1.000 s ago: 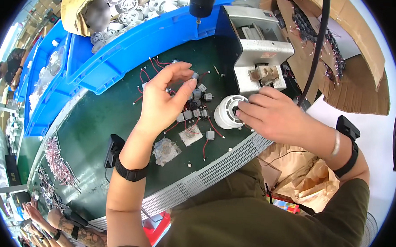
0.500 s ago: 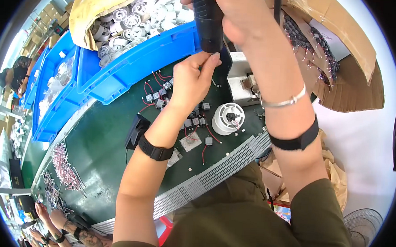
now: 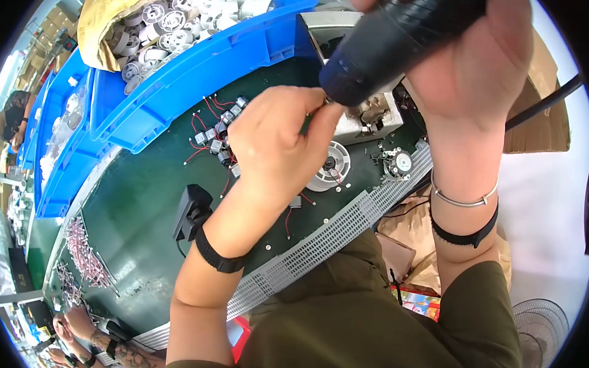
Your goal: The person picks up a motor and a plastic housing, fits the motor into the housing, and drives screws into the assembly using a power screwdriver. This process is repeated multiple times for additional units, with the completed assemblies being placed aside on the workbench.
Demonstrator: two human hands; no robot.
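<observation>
My right hand [image 3: 473,80] is wrapped round a black electric screwdriver [image 3: 401,46], tilted with its nose down toward the left. At that nose, my left hand [image 3: 267,139] pinches thumb and forefinger together; whatever lies between them is too small to make out. Below and right of the left hand, a white round plastic housing [image 3: 341,161] stands on the green bench, partly hidden by the fingers. Several small motors [image 3: 210,136] with red wires lie left of the left hand. A metal fixture [image 3: 384,119] sits beneath the screwdriver.
A blue bin [image 3: 203,89] of white plastic parts [image 3: 173,21] stands at the far left. Nearer are a black device [image 3: 192,212] and piles of wires [image 3: 88,253]. A perforated strip [image 3: 305,241] lines the front edge. Other people's hands [image 3: 77,322] work at lower left.
Both hands and the screwdriver have come nearer, the right hand moving rightward. The screwdriver has swung from nearly upright to a slant. The view has shifted, uncovering a small round part by the fixture.
</observation>
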